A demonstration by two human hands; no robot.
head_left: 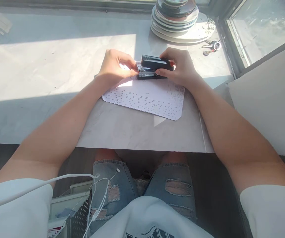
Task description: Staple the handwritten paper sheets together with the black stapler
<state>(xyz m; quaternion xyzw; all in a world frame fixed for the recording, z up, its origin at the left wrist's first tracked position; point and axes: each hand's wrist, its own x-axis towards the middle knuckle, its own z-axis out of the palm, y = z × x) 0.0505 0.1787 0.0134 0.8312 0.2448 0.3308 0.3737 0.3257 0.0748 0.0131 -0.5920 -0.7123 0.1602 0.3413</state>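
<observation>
A black stapler [154,62] lies over the far part of a white sheet of paper [144,96] covered in short dark lines. Its top arm is lifted away from the base, and the metal inside shows. My right hand [178,66] grips the stapler's right end, thumb at the near side. At the stapler's left end, my left hand [118,66] has its thumb and fingertips pinched together near the base. Whatever small thing might sit between those fingertips cannot be made out. The sheet's far edge is hidden behind the stapler and hands.
A stack of plates [174,26] with dark bowls on top stands at the back right. Beside it lie keys [213,46]. A window frame [234,43] borders the pale countertop [45,72]. White cable [70,176] hangs over my lap, near a cart [70,211].
</observation>
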